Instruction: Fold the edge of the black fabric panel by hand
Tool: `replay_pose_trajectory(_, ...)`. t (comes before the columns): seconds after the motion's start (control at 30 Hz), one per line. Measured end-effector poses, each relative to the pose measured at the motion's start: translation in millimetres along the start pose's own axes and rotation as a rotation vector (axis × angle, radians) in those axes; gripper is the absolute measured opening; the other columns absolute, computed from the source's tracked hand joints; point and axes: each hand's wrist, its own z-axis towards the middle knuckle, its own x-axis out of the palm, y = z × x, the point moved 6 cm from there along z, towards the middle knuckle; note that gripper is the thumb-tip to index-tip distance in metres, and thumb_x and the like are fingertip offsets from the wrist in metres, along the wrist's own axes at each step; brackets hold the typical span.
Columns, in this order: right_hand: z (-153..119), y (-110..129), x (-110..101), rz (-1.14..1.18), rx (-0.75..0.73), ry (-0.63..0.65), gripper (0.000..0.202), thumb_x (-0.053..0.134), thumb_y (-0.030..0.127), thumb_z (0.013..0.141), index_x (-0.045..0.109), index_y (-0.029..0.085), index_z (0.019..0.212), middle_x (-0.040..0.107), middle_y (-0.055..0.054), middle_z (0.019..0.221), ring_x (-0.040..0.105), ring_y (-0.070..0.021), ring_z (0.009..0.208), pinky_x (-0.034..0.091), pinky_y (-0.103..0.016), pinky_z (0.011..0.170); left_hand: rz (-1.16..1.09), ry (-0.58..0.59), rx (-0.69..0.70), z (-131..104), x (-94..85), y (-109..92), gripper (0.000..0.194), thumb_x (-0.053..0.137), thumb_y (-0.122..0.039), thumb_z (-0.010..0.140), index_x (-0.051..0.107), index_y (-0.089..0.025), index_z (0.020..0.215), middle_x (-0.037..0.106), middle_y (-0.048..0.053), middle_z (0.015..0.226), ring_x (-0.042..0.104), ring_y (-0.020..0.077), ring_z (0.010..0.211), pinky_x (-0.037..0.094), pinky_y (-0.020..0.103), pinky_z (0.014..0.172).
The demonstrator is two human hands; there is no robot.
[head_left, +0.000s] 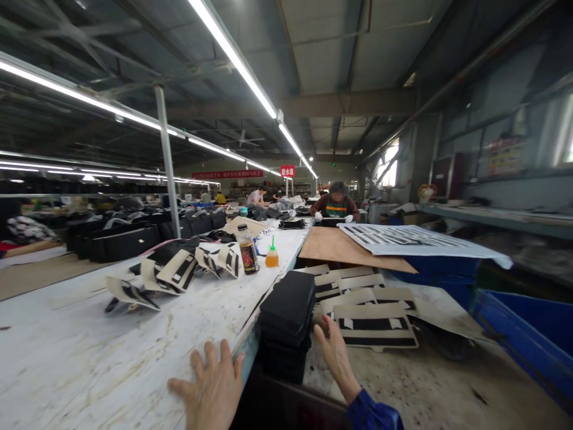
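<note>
On my feed I see a long white, scuffed worktable [89,358] carrying a scatter of curled beige-and-black cut pieces [179,272], with a dark brown bottle with a black cap [248,249] and a small orange squeeze bottle with a green nozzle [271,255] standing just beside each other. Farther along I make out a flat brown cardboard sheet [344,248] partly under a large white sheet printed with black shapes [412,239], which lies over a blue plastic bin [441,272]. At the far end a person in a dark top with white gloves [335,206] works at the table, under long fluorescent light strips [242,65].
</note>
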Motion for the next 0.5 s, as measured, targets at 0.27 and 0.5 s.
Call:
replay_pose_trajectory(0.27, 31, 0, -139, -0.537, 0.033, -0.388, 0.047, 0.066, 0.028, 0.093, 0.053, 0.021, 0.137, 0.039, -0.010, 0.156, 0.039, -0.0351, 0.140, 0.033, -0.063, 0.112, 0.025, 0.013, -0.004, 6, 12.1, 0, 0.049, 0.032, -0.028, 0.101, 0.055, -0.016, 0.141, 0.054, 0.024, 0.146, 0.045, 0.0496, 0.133, 0.035, 0.079, 0.091)
replay_pose_trajectory(0.5, 39, -15, -213, -0.559, 0.228, -0.426, 0.038, 0.066, 0.033, 0.094, 0.059, 0.020, 0.128, 0.057, -0.010, 0.138, 0.057, -0.0293, 0.122, 0.048, -0.054, 0.102, -0.003, -0.063, 0.007, -3, -2.8, -1, 0.049, 0.028, -0.026, 0.102, 0.059, -0.014, 0.138, 0.056, 0.025, 0.143, 0.046, 0.0500, 0.130, 0.035, 0.080, 0.091)
